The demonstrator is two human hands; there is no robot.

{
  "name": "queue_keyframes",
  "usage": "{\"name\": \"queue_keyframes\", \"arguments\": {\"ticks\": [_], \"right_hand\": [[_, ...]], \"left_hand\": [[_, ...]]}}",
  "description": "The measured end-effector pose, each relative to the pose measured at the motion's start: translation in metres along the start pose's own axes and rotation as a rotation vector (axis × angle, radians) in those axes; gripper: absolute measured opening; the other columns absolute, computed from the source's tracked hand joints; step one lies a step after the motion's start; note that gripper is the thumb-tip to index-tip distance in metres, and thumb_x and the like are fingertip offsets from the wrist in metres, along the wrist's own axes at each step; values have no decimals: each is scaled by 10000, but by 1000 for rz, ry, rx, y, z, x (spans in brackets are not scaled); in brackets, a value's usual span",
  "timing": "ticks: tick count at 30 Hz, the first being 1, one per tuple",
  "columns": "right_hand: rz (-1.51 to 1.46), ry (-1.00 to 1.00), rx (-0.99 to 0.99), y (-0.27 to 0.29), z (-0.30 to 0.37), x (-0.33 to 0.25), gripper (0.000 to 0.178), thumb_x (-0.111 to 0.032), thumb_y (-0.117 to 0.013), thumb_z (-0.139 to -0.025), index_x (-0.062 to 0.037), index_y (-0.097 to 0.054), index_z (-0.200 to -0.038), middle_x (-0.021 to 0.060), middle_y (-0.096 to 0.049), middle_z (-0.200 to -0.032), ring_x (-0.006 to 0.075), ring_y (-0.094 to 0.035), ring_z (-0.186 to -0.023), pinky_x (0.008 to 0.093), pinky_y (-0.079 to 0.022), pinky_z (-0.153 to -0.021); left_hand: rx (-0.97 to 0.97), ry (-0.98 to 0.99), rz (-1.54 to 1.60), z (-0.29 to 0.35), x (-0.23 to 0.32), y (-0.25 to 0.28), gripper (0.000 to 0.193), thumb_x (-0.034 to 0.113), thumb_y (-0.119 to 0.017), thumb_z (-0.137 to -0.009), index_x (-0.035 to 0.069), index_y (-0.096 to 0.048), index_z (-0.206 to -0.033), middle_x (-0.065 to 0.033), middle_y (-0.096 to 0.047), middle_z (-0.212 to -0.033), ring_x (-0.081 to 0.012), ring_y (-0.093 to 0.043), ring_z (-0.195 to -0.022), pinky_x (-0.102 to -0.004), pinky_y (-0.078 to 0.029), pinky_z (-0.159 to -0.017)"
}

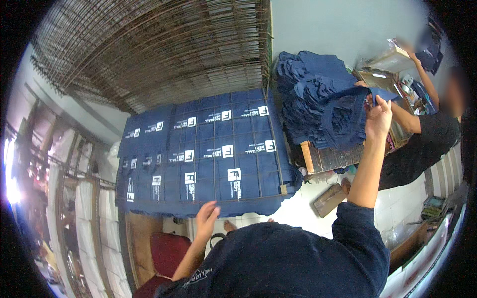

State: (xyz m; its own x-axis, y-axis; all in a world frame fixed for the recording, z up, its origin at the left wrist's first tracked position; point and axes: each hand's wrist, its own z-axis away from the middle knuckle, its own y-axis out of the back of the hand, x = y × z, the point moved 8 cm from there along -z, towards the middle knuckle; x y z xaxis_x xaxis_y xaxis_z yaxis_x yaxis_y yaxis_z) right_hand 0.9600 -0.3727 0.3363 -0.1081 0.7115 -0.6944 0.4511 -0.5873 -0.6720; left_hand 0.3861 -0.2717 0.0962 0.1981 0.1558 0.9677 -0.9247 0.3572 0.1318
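Observation:
My left hand (206, 218) hovers at the near edge of the rack, fingers loosely apart, holding nothing. Before it, navy fabric pieces (208, 171) with white prints lie in rows, with thin rods of a frame showing across them. Stretched out to the right, my right hand (379, 116) pinches the edge of a navy fabric piece (385, 93) between thumb and fingers. That hand is beside a heaped pile of navy fabric (310, 102) on a wooden table (333, 158). How far the held piece extends into the pile is hard to make out.
Raised wire drying racks (174, 54) stand stacked behind the prints. At right, a co-worker in a dark shirt (437, 136) reaches to the pile. A red chair (169, 253) is at lower left. A brown block (328, 199) lies on the white-tiled floor (298, 211).

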Motion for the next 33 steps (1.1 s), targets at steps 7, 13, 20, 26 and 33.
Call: {"name": "queue_keyframes", "arguments": {"ticks": [7,13,20,26,33], "right_hand": [[84,-157,-157,-110,102,-3,546,-61,-503,-772,-51,-309,-1282,85,-504,-1147,239,-540,-980,440,-448,-837],[236,-341,-326,-164,180,32,594,-105,-503,-724,-69,-347,-1297,75,-514,-1144,216,-540,-970,383,-467,-778],[238,-505,-501,-222,254,78,636,-78,-478,-737,-58,-296,-1346,63,-551,-1125,169,-604,-829,264,-485,-576],[363,-614,-593,-278,285,143,684,-95,-484,-673,-56,-322,-1336,88,-553,-1082,185,-601,-805,276,-496,-515],[500,-789,-704,-322,286,248,638,-99,-469,-684,-81,-396,-1317,46,-553,-1098,167,-548,-811,310,-450,-576]], "left_hand": [[-1047,417,387,5,80,-179,753,642,-167,-879,73,-359,-1332,-122,-504,-1232,-219,-502,-1073,-384,-417,-886],[-1305,690,1263,11,152,-171,1043,834,-281,-687,54,-240,-1379,-220,-364,-1342,-374,-411,-1200,-464,-408,-934],[-751,504,1222,-46,123,-71,407,296,-467,-909,17,-421,-1201,-150,-569,-1045,-235,-618,-878,-280,-550,-700],[-454,451,1234,-84,62,13,541,-13,-542,-798,74,-354,-1298,-80,-542,-920,-119,-547,-681,-160,-480,-523],[-151,130,760,-159,87,164,674,-23,-564,-751,143,-330,-1361,-98,-296,-1375,-98,-529,-873,-199,-450,-585]]}}
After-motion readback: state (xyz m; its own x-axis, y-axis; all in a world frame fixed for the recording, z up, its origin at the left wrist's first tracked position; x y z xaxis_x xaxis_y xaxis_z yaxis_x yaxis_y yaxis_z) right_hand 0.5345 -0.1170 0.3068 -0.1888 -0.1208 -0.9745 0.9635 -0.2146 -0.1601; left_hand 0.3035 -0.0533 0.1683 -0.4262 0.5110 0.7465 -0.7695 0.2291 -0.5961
